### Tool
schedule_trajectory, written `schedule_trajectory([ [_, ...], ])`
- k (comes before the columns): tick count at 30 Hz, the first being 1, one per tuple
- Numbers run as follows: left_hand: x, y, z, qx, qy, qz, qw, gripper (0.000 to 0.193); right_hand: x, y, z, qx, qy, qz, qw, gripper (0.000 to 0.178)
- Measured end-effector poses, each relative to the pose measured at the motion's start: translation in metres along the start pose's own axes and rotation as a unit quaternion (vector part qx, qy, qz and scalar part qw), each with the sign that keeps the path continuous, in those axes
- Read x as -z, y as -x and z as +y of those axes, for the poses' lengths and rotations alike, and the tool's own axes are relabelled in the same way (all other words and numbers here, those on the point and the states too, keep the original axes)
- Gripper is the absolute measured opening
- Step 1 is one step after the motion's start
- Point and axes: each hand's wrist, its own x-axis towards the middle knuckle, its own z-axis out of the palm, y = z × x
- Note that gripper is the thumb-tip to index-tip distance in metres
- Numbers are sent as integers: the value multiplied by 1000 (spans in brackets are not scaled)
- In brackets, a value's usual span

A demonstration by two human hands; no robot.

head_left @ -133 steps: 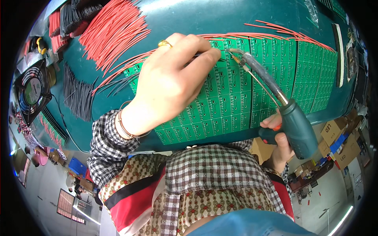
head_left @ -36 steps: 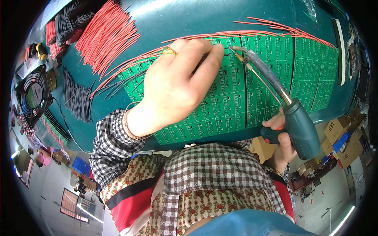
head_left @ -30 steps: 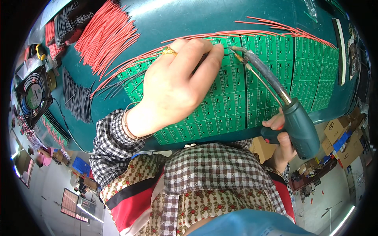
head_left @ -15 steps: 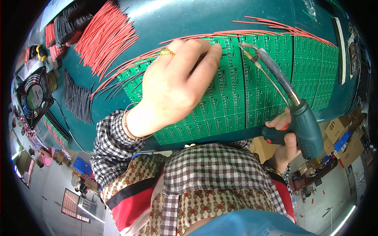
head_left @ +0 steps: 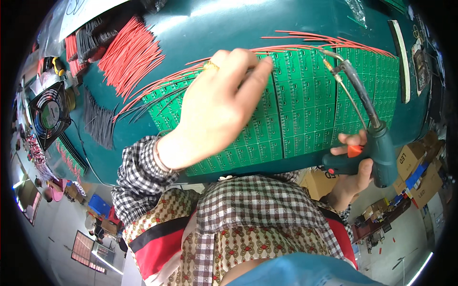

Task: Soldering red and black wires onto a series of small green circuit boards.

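Since half a second ago my soldering gun (head_left: pixel 383 159) has swung to the right, and its brass-coloured tip (head_left: pixel 327 64) now stands well apart from the fingertips of my left hand (head_left: pixel 212 107). Under everything spreads the dark green counter (head_left: pixel 200 29). Green printed circuit board panels (head_left: pixel 305 106) lie on it edge to edge, right in front of me. My left hand is over their left part, back of the hand up, fingers bent and blurred; I cannot tell whether they pinch anything. My right hand (head_left: pixel 354 183) is wrapped around the soldering gun's grip by the counter's near edge, the bent shaft slanting up and left over the panels. At the far left lies a heap of red wires (head_left: pixel 131 56), with a bundle of black wires (head_left: pixel 98 120) nearer me and a square black cooling fan (head_left: pixel 50 114) farther left. Loose red wires (head_left: pixel 353 44) trail along the panels' far edge. Smallest are the gun's orange trigger (head_left: pixel 354 151) and the gold ring (head_left: pixel 210 66) on my left hand.
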Motion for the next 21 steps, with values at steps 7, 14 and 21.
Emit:
schedule_trajectory([
  [7, -8, 4, -7, -36, -24, 26, 999, 35, 3, 3, 5, -10, 32, -30, 999, 66],
  [14, -9, 4, -4, -10, -14, 41, 999, 30, 0, 5, 5, -22, 32, -55, 998, 70],
  [21, -7, 2, 0, 5, 28, 30, 999, 29, -11, 6, -1, -19, 68, -52, 996, 69],
])
